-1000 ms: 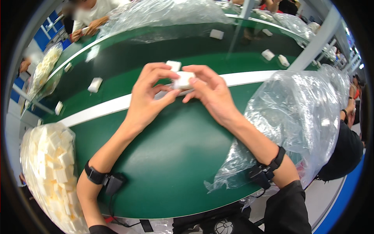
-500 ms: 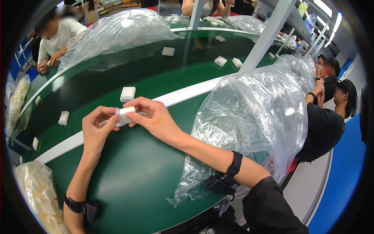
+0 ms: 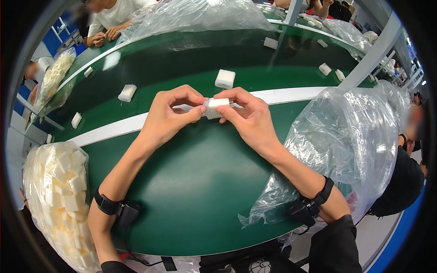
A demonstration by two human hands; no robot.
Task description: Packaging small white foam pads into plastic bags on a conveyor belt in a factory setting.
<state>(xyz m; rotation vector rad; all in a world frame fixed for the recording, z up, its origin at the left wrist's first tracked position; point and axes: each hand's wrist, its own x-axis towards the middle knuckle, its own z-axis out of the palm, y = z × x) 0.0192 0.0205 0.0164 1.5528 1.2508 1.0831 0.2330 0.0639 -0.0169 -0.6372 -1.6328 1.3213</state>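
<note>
Bag [image 3: 35, 159] — pale blocks [image 3: 69, 200] inside; adapter [image 3: 218, 107] held

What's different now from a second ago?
The loose white blocks on the green belt have shifted right. The left hand and right hand have come slightly nearer the person, still holding one white block. The filled bag and clear bag stayed put.

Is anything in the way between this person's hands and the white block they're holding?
Nothing visible. The left hand and right hand both have fingers on the white block. Another white block lies farther off, beyond the white strip, not between them.
</note>
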